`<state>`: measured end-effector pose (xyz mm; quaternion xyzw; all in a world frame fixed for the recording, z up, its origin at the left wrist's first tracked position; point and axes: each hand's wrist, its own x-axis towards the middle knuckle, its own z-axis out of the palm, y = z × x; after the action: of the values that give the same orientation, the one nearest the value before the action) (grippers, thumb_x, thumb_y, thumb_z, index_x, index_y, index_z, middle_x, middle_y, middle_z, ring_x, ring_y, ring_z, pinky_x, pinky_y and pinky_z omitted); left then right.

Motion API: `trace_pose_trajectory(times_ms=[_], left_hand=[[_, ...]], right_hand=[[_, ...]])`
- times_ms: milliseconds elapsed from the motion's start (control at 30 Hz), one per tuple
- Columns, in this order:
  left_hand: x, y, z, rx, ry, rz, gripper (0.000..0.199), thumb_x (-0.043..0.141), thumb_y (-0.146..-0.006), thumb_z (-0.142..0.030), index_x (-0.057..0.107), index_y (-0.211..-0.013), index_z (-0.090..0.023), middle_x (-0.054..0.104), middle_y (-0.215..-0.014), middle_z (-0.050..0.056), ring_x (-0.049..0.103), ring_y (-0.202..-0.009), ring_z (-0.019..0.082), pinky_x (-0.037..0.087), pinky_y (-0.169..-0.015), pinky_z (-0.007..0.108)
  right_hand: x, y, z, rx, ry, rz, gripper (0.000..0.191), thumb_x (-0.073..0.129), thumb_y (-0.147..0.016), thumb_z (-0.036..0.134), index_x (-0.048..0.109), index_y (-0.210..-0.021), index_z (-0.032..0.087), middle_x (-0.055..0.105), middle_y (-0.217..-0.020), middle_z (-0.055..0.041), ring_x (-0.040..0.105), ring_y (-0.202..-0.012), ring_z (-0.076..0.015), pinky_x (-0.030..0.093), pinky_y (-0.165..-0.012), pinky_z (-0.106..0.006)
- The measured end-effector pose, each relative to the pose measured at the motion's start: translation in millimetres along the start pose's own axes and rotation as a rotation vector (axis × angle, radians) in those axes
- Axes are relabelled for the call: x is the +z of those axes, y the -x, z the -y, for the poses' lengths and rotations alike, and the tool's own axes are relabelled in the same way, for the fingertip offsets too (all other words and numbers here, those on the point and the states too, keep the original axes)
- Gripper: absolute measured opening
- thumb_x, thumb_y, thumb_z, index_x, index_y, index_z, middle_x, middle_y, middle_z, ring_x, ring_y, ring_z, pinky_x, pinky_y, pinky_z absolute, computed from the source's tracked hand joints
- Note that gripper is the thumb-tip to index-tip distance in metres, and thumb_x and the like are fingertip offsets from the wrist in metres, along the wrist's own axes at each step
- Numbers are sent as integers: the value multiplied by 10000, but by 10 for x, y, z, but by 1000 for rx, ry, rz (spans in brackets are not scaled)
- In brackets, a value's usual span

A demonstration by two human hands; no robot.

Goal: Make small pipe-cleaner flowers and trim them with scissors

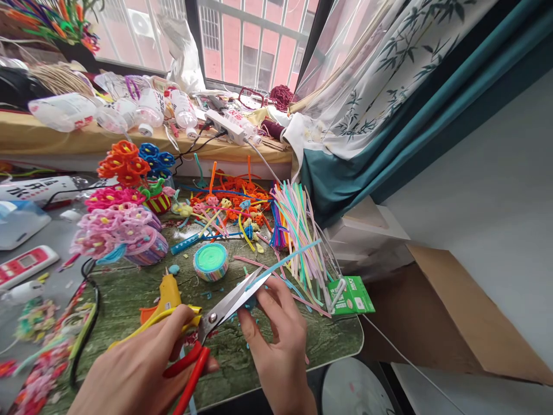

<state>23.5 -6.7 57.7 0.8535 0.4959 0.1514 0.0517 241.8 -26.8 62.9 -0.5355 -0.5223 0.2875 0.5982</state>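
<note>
My left grip [138,360] is closed on the scissors [212,317] at their red handles. The scissors extend beyond this grip over the tabletop [324,346]; their long axis runs diagonally, up and rightward, tips away from me, blades slightly parted. My right grip [279,331] pinches the light-blue pipe cleaner [294,257] near its lower end, beside the blades. Its free length points up-right, toward the pastel bundle [302,230].
</note>
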Motion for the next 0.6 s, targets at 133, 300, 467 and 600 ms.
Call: trace_pose_trajectory(times_ms=[133,300,467,600], left_hand=[[-8,-9,-40,-7,-71,-18,184,621,-987,-419,478,-1093,-375,807,-768,-53,820,-590,281,558,-549,292],[6,46,-5,0,-53,10,181,580,-1039,-432,514,-1198,-375,860,-850,-23,855,-662,278,570,-567,286],[100,141,71,-42,-91,72,272,574,-1072,-399,533,-1338,-361,893,-938,8,905,-857,294,636,-717,300],[86,145,65,-56,-35,65,254,588,-1050,-367,572,-1303,-377,888,-919,-21,899,-841,275,615,-698,285]], right_hand=[[-15,12,-18,37,-30,5,271,804,-998,195,880,-1232,308,814,-1254,-108,809,-1147,-293,662,-1014,-356],[-28,21,-26,-52,61,22,324,770,-1014,165,856,-1292,307,829,-1263,-105,833,-1130,-283,685,-982,-332],[17,13,3,-228,208,-95,283,677,-1039,120,823,-1249,242,834,-1208,-114,859,-1041,-252,713,-898,-305],[23,-6,13,-293,255,-131,271,668,-1038,87,807,-1228,220,828,-1182,-109,863,-1009,-221,706,-888,-259]])
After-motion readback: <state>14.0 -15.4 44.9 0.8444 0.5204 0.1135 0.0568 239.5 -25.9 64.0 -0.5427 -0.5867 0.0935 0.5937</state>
